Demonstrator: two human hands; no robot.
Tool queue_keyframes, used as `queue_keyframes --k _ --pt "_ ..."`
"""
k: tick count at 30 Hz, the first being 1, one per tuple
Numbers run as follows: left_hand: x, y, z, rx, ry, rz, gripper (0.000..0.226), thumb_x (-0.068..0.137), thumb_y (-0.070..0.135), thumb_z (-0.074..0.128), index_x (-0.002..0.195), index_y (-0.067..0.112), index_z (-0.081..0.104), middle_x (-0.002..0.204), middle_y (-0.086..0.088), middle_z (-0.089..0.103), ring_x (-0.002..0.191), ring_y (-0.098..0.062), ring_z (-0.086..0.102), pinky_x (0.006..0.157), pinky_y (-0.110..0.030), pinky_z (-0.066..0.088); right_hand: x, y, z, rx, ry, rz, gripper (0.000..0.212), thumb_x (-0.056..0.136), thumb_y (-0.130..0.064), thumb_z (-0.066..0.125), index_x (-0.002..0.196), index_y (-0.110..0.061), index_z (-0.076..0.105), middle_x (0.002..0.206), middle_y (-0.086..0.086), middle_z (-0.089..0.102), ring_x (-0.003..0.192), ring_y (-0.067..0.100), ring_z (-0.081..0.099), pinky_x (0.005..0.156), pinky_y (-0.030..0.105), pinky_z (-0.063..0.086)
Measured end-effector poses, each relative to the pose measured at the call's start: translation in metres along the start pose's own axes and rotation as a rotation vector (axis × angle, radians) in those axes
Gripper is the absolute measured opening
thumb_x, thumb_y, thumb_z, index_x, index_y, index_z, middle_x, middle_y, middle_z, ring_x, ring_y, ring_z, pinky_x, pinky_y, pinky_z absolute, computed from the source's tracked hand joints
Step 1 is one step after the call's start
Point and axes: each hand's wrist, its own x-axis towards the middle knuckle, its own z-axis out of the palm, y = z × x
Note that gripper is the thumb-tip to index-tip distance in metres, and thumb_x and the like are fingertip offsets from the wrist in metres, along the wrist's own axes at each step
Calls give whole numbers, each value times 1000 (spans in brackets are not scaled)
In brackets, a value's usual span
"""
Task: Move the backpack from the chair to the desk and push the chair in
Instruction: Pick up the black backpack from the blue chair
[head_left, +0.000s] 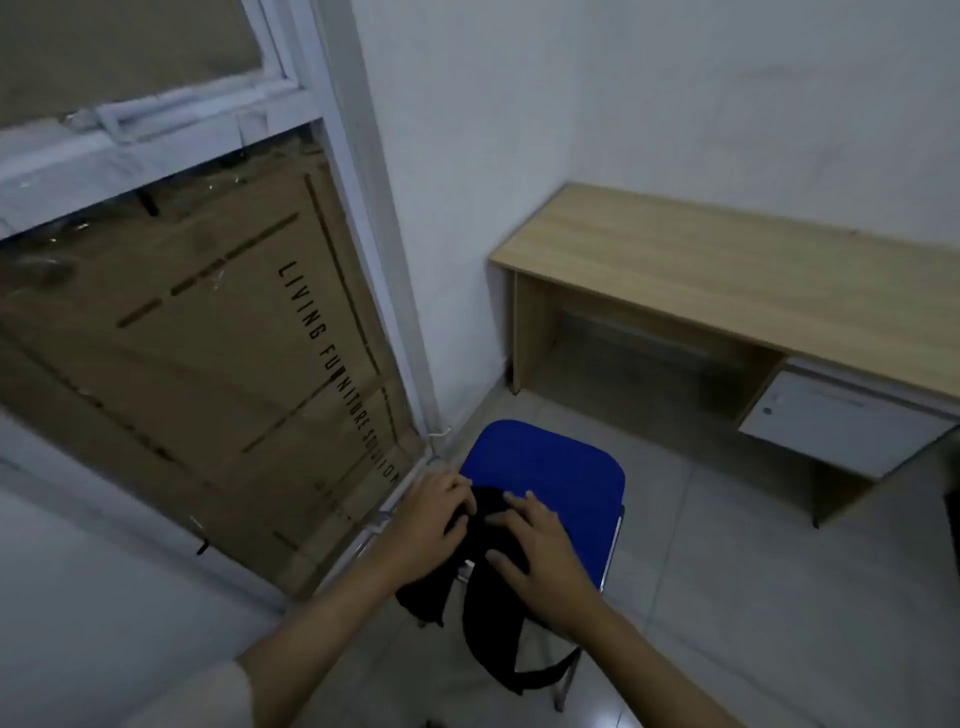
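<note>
The 2 hands are at the near edge of the chair (545, 467), both on the backpack (483, 587). The left hand (434, 512) has its fingers curled around the top of the bag. The right hand (540, 551) lies on the bag with fingers spread flat; whether it has closed on any fabric cannot be determined.

The backpack is black and hangs from the near side of the chair, behind the blue cushion. Its upper part sits between the 2 hands. Its straps (519, 670) droop in loose loops toward the floor (753, 597).

Handling estimate: the bag is soft and shapeless. The slack body suggests a light or nearly empty load. It will fold and sag when lifted, and the straps will swing. Recommended hold: the top of the bag, where the left hand already grips, with the right hand taking a strap near its upper end. Keep the loops clear of the metal chair frame (613, 540) during the lift.

The tabletop (727, 280) stands beyond the chair, against the far wall (727, 104), well apart from the bag. A white drawer (831, 421) hangs under its right side.
</note>
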Motion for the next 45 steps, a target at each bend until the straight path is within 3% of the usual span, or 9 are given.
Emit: queue_keyframes --k 2,12,18,24,29,33,36,41,45 --pt "-11 -12 2 -11 -48 7 12 91 18 55 101 19 60 116 4 55 112 -14 48 100 -33 42 0 -10 19 -14 -32 -17 40 94 -43 52 132 -30 47 156 -2 29 147 19 12 121 47 16" --pt "-33 -26 13 49 -188 80 53 88 48 51 135 24 42 129 7 53 117 -10 47 106 -29 35 -1 -26 60 -258 39 88 53 83 -47 51 131 -25 45 121 -5 58 107 16 56 94 36 46" --pt "-28 -51 11 167 -262 259 55 78 22 53 131 23 45 125 2 54 114 -17 48 93 -31 40 -9 -21 59 -424 -2 164 56 74 -30 64 128 -26 48 131 -2 54 102 22 59 71 29 43" --pt "1 -100 -26 131 -530 373 59 79 23 53 136 28 39 131 4 48 116 -13 44 98 -29 39 -32 -7 31 -353 -70 315 78 77 -29 69 142 -34 27 135 -6 45 110 17 53 80 27 47" --pt "36 -106 -48 145 -783 312 57 82 25 58 136 30 39 131 0 50 117 -16 48 100 -36 45 -35 1 -11 -187 -289 467 78 73 -31 79 136 -36 34 132 -6 47 113 17 52 94 34 49" --pt "64 -102 -55 286 -743 354 54 84 11 54 134 26 42 130 -2 53 114 -18 51 96 -37 48 -26 10 -41 -109 -428 598 78 73 -25 82 135 -32 35 131 1 54 113 24 55 98 39 51" --pt "82 -102 -49 498 -603 471 66 86 -2 48 145 23 27 132 -7 53 114 -26 52 97 -40 47 -15 16 -54 -112 -432 642 70 77 -17 77 132 -32 36 126 6 58 107 25 59 95 40 53" --pt "116 -115 -40 820 -349 585 85 85 -4 52 151 18 2 149 -13 34 133 -32 35 113 -44 27 5 17 -43 -310 -88 530 52 81 -13 69 125 -26 44 117 5 61 100 22 57 88 40 52" --pt "124 -119 -31 680 -354 469 92 86 17 62 150 20 -5 155 -16 22 140 -32 25 117 -45 21 16 13 -30 -349 98 434 49 79 -8 67 120 -24 47 112 7 60 99 24 56 85 40 51"
